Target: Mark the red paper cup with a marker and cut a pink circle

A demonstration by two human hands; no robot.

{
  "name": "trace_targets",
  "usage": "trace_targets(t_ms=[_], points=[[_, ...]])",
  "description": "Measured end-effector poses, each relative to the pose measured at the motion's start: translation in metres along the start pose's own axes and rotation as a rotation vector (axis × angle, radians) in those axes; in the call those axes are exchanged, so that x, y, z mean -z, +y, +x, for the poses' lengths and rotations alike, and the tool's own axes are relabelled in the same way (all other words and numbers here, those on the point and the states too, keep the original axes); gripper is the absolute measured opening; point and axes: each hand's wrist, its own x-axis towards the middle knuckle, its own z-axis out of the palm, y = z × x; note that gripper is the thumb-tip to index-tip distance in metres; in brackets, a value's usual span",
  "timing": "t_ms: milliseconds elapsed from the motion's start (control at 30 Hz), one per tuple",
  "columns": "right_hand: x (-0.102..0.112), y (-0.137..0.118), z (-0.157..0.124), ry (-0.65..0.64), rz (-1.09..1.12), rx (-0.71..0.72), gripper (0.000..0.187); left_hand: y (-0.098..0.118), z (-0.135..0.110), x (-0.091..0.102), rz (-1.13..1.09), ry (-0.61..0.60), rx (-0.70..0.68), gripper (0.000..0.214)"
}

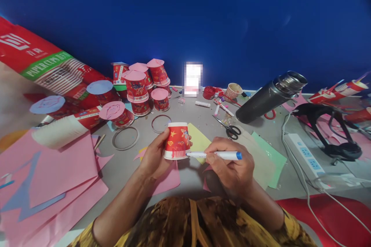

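Note:
My left hand [156, 156] is wrapped round a red paper cup [177, 141] with gold stars and a white rim, held upside down above the table. In my right hand [233, 166] is a white marker [217, 155] with a blue end. The marker's tip meets or nearly meets the cup's lower right edge, beside the white rim. Behind the cup lies a yellow paper sheet [199, 137]. Pink paper [168, 181] lies beneath my left hand.
Decorated paper cups with pink paper tops [137, 85] are stacked at the back left. Scissors [232, 131], a black flask [266, 98], a green sheet [271, 160] and a power strip [307, 156] lie to the right. Pink sheets [63, 170] and tape rolls [125, 138] are on the left.

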Motion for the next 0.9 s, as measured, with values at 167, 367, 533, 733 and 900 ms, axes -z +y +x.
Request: trace_targets(t_ms=[167, 367, 533, 733, 900], points=[[-0.001, 0.003, -0.002, -0.008, -0.004, -0.010, 0.013, 0.000, 0.000, 0.000, -0.003, -0.004, -0.006, 0.037], [-0.003, 0.000, 0.000, -0.016, 0.000, 0.014, 0.013, -0.005, 0.001, 0.002, 0.049, 0.041, -0.085, 0.036], [-0.006, -0.004, 0.005, -0.060, -0.004, 0.084, 0.013, -0.009, 0.004, 0.000, 0.093, 0.041, -0.212, 0.038], [-0.007, -0.003, 0.007, -0.097, -0.014, 0.086, 0.013, -0.010, 0.002, -0.004, 0.120, 0.023, -0.263, 0.044], [-0.006, -0.004, 0.009, -0.122, -0.016, 0.070, 0.013, -0.009, 0.001, -0.005, 0.116, 0.022, -0.260, 0.040]])
